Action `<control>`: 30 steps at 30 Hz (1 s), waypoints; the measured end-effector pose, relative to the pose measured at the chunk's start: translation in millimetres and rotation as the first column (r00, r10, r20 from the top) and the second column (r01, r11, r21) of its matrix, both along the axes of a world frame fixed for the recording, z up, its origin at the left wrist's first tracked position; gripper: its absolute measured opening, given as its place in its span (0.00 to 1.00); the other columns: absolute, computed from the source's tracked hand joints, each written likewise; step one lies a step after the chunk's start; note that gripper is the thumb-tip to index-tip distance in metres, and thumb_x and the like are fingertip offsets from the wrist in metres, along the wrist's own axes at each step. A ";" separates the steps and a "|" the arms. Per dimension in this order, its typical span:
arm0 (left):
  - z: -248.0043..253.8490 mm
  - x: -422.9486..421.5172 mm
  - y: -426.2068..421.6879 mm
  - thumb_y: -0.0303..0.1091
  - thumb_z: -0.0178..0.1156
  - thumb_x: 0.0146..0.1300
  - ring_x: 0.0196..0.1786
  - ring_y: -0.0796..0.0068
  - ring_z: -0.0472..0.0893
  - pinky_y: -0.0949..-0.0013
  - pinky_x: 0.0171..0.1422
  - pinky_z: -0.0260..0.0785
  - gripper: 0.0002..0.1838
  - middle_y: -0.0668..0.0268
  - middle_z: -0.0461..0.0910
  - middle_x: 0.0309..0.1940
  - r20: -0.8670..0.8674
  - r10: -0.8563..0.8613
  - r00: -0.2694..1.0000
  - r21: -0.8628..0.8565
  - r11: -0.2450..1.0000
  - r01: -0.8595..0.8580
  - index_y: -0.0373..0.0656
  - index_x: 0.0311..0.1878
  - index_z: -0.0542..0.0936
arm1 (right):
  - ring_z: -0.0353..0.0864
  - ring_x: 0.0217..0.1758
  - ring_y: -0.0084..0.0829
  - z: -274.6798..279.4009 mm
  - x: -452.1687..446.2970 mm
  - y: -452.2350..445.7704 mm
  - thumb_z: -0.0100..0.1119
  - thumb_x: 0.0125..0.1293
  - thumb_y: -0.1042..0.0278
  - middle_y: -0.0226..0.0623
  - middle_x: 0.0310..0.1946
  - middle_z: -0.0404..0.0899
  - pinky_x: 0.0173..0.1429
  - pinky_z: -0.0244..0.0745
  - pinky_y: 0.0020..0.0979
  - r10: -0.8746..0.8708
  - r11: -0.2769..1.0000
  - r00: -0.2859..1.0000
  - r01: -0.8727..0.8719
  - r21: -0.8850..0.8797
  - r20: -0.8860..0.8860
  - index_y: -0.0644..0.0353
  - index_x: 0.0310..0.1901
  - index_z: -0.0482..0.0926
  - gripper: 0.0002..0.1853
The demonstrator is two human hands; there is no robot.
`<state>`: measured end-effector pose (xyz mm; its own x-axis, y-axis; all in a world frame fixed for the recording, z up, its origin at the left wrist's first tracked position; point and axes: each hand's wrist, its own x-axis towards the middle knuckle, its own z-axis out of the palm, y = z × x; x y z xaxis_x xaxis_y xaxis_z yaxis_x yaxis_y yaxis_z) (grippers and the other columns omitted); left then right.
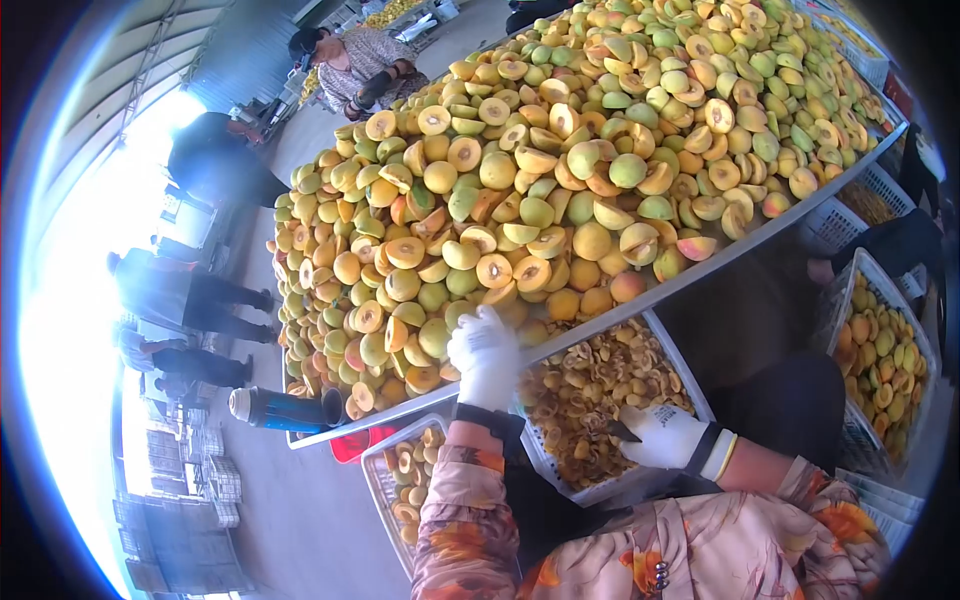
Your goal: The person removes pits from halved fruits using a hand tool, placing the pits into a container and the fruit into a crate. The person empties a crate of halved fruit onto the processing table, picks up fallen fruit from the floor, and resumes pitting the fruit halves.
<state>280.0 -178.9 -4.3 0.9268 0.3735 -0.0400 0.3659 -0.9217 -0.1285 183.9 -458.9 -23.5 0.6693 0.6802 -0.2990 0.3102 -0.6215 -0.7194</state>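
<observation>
Halved yellow-green fruit (540, 180) lies heaped on a large metal-edged table (640, 303). My left hand (484, 355), in a white glove, is at the table's near edge against the heap; its fingers are curled and blurred, and whatever they may hold is hidden. My right hand (660, 436), also gloved in white, is closed round a small dark pointed tool (623, 431). It hovers over a crate (680, 370) filled with brown pits and scraps, below the table edge.
A crate of halves (407, 480) stands at the lower left, another of fruit (885, 350) at the right. A blue cylindrical flask (285, 408) lies by the table's left corner, near a red container (352, 445). A person (365, 65) works across the heap; others stand at left.
</observation>
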 end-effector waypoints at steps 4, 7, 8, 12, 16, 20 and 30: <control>5.1 -27.5 13.2 0.43 0.66 0.61 0.52 0.45 0.83 0.53 0.55 0.78 0.26 0.47 0.79 0.50 0.198 -0.023 0.980 -0.183 0.981 0.060 0.38 0.58 0.78 | 0.85 0.38 0.59 -5.5 -2.3 -0.6 0.58 0.67 0.56 0.58 0.32 0.84 0.44 0.78 0.55 -0.086 0.992 0.992 0.077 0.099 0.094 0.62 0.49 0.76 0.18; 10.0 -61.1 23.3 0.36 0.67 0.57 0.54 0.50 0.82 0.55 0.61 0.75 0.24 0.50 0.81 0.49 0.591 0.060 0.804 -0.425 0.870 0.248 0.33 0.55 0.82 | 0.84 0.37 0.60 10.8 -5.3 -1.1 0.63 0.65 0.59 0.58 0.30 0.83 0.41 0.77 0.55 -0.175 0.966 0.976 0.144 0.216 0.130 0.64 0.46 0.75 0.17; 10.0 -71.7 29.3 0.34 0.67 0.56 0.53 0.55 0.82 0.58 0.60 0.75 0.23 0.51 0.82 0.51 0.645 0.091 0.759 -0.496 0.805 0.326 0.34 0.55 0.83 | 0.84 0.37 0.61 17.2 -7.6 -1.4 0.65 0.64 0.59 0.59 0.29 0.82 0.41 0.76 0.55 -0.209 0.949 0.965 0.160 0.271 0.160 0.64 0.46 0.74 0.18; 41.1 -122.5 -10.0 0.32 0.60 0.61 0.53 0.61 0.82 0.61 0.57 0.78 0.18 0.54 0.82 0.53 0.301 0.537 0.788 -0.887 -0.145 0.438 0.37 0.54 0.80 | 0.85 0.37 0.59 58.6 -22.5 9.9 0.66 0.65 0.62 0.57 0.32 0.82 0.40 0.77 0.51 -0.199 0.888 0.958 0.087 0.452 0.207 0.65 0.48 0.75 0.17; 45.0 -156.4 -41.1 0.32 0.54 0.66 0.53 0.60 0.82 0.59 0.57 0.79 0.18 0.53 0.81 0.52 0.350 0.488 0.800 -0.843 -0.208 0.496 0.38 0.57 0.75 | 0.85 0.35 0.59 69.5 -43.8 26.6 0.67 0.64 0.66 0.57 0.31 0.82 0.37 0.77 0.50 -0.167 0.872 0.909 -0.044 0.488 0.382 0.67 0.50 0.71 0.19; 60.5 -182.2 -73.3 0.35 0.53 0.69 0.54 0.59 0.83 0.59 0.60 0.77 0.20 0.52 0.81 0.52 0.384 0.506 0.773 -0.773 -0.282 0.568 0.37 0.61 0.72 | 0.85 0.35 0.59 89.2 -63.6 26.0 0.67 0.64 0.68 0.56 0.32 0.83 0.37 0.79 0.49 -0.151 0.888 0.905 -0.053 0.458 0.398 0.67 0.50 0.70 0.19; 83.5 -217.6 -111.8 0.51 0.46 0.82 0.49 0.71 0.83 0.68 0.57 0.76 0.28 0.58 0.85 0.47 0.633 0.464 0.620 -0.753 0.184 0.632 0.31 0.62 0.78 | 0.87 0.35 0.55 88.5 -94.1 24.8 0.65 0.66 0.69 0.51 0.33 0.84 0.37 0.79 0.46 -0.211 0.852 0.910 -0.007 0.523 0.356 0.65 0.49 0.71 0.16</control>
<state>62.5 -290.6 79.1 0.8289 0.4640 0.3125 -0.2956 -0.1109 0.9488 89.8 -434.2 65.0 0.7283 0.5818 0.3621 0.5842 -0.2510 -0.7718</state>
